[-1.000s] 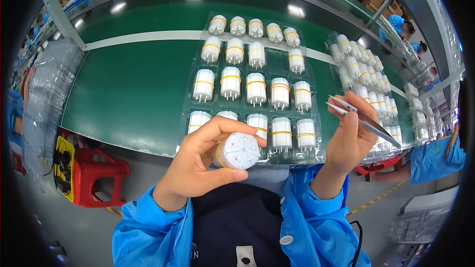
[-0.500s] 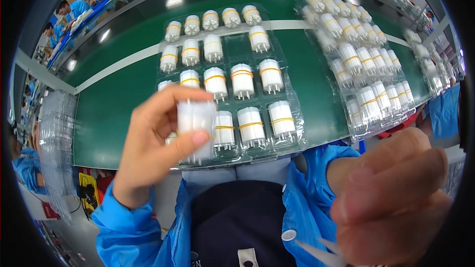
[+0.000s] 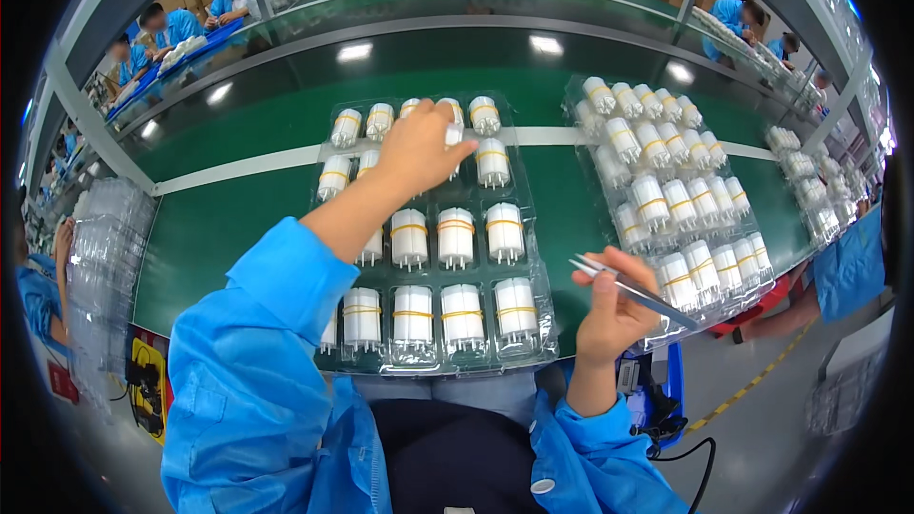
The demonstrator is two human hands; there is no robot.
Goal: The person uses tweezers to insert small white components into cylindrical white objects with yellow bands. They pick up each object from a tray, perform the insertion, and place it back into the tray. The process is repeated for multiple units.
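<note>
My left hand (image 3: 415,150) reaches across the near clear plastic tray (image 3: 546,326), closed on a white cylinder (image 3: 454,137) with its thumb stretched to the right. Most of that cylinder is hidden by the fingers; it is at the slot in the second row from the back. Around it stand rows of white cylinders (image 3: 455,238), each with a yellow or orange band and metal pins at the bottom. Right of the tray, my right hand (image 3: 614,319) grips metal tweezers (image 3: 636,293), their tips pointing left, above the table edge.
A second filled tray (image 3: 647,324) lies to the right on the green table (image 3: 228,228), with more cylinders (image 3: 809,192) beyond. Stacked clear trays (image 3: 112,266) stand at the left. Below the table are a blue bin (image 3: 676,385) and a black cable (image 3: 700,457). Co-workers sit farther off.
My left hand has carried the white cylinder from near my body forward to the tray's second row. My right hand has come down and away from the camera with the tweezers. The view has tilted up.
</note>
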